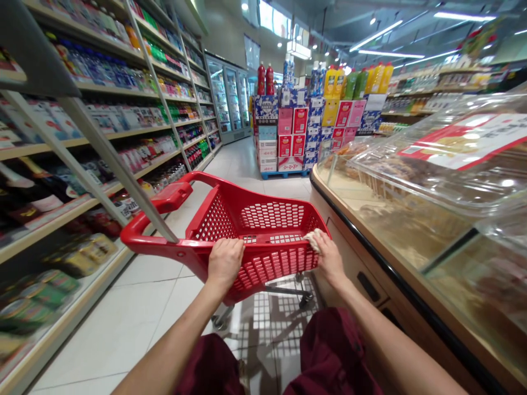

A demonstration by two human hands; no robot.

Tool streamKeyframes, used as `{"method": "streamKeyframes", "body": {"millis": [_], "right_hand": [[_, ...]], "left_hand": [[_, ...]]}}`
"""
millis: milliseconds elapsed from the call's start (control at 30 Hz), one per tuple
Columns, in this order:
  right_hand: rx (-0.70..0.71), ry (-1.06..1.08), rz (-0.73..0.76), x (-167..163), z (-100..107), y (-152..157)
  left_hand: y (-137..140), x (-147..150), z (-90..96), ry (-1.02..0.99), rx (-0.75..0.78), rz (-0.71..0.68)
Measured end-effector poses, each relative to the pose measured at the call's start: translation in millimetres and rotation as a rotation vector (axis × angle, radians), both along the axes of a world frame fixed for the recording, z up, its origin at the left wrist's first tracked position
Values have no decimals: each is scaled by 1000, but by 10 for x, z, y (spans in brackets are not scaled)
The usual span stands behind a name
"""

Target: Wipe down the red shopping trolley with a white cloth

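Note:
A red plastic shopping cart (263, 263) stands sideways in front of me, its basket holding nothing that I can see. My left hand (225, 260) is closed over the near rim, left of the basket's middle. At the right end of that rim, my right hand (328, 253) is closed on a crumpled pale cloth (315, 240) pressed against the cart's edge. The cart's red handle (135, 233) points to the left, and a grey metal bar rises from its near side towards the upper left.
Shelves of drinks (119, 131) line the left side. A glass-edged display counter (370, 263) with clear plastic food boxes (444, 159) stands close on the right. Ahead, stacked drink cartons (292, 131) rest on a blue pallet (284, 174), with glass-door fridges (230, 99) beyond.

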State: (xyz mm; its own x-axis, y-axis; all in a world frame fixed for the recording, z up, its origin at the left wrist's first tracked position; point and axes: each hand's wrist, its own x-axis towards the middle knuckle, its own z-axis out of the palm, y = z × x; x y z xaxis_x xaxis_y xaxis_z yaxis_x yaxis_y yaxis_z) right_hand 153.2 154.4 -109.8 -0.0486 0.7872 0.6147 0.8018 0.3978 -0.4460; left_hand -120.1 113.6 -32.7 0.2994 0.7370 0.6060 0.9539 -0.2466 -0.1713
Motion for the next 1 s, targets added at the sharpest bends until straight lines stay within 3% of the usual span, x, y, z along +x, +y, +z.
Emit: {"method": "streamKeyframes", "body": {"millis": [100, 267, 467, 633, 700, 833, 900, 1000], "right_hand": [[20, 48, -73, -29, -6, 8], [66, -49, 185, -387, 54, -73], [-5, 21, -93, 75, 24, 49], [51, -32, 98, -344, 59, -27], [44, -81, 142, -358, 71, -34], [13, -56, -56, -6, 67, 49], [23, -35, -115, 20, 67, 63], [64, -94, 34, -238, 75, 15]], "left_hand": [[12, 29, 4, 4, 18, 8], [28, 66, 16, -6, -6, 11], [22, 119, 4, 0, -2, 20], [39, 137, 14, 10, -25, 23], [38, 133, 11, 14, -38, 8], [37, 129, -21, -8, -35, -35], [43, 126, -43, -27, -33, -47], [49, 107, -74, -35, -22, -61]]}}
